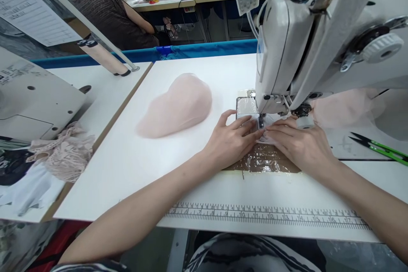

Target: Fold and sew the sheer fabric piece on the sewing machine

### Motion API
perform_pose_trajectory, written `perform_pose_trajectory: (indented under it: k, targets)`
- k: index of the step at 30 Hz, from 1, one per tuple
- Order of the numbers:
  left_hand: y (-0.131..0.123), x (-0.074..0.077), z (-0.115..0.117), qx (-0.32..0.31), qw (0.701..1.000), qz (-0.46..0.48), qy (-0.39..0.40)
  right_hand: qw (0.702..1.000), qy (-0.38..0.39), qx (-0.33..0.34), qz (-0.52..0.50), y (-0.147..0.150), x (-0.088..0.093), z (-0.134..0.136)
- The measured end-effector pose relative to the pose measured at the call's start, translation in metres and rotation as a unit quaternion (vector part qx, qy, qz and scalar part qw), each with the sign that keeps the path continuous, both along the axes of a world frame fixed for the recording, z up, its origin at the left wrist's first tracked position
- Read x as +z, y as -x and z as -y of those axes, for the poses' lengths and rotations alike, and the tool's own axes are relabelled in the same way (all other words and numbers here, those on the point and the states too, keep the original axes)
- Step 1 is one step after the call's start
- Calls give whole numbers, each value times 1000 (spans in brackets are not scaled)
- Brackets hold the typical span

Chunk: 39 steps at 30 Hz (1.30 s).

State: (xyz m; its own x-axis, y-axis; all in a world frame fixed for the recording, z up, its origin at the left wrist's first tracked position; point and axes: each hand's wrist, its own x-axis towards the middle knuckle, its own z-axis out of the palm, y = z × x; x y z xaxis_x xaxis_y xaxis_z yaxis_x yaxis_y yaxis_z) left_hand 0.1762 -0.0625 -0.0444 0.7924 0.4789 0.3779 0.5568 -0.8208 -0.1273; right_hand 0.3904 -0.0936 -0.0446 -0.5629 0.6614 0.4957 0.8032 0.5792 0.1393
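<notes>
A white sewing machine (280, 51) stands over the worktable, its needle and presser foot (262, 122) lowered between my hands. My left hand (234, 138) lies left of the foot with fingers spread, the fingertips pressing down beside a small sheer pale fabric piece (263, 139). On the right, my right hand (299, 142) has its fingers held together on the same fabric, close to the needle. The fingers partly hide the fabric. Under the hands is a brown taped patch (267, 159) on the tabletop. A pale pink cup-shaped piece (181, 104) rests to the left.
Green-handled thread snips (379, 148) lie at right, near pink sheer fabric (347, 108). A printed ruler (267, 216) runs along the front edge. At left are a bundle of pink cords (68, 153) and another machine (35, 97). A person (117, 21) sits beyond the blue edging.
</notes>
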Motion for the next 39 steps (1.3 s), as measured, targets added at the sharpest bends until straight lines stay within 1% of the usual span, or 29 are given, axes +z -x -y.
perform_pose_trajectory:
  k: [3,7,10,16,23,33,39]
  targets:
    - [-1,1,5,11,1000,5,-4,1000,-16,8,-1,0,-1,2]
    - [0,2,20,-8,1000,19,-5,999,-9,37,2,-2,1,11]
    - [2,1,24,-17,1000,25,0,999,-4,39,7,-3,2,15]
    - [4,0,19,-32,999,37,14,999,-7,40,11,-1,2,15]
    - [4,1,17,-28,998,38,43,999,-13,27,21,-3,2,14]
    - [3,0,8,-15,999,27,35,999,-26,25,22,-2,2,7]
    - [2,-1,4,-7,999,19,29,999,-22,5,38,-1,3,5]
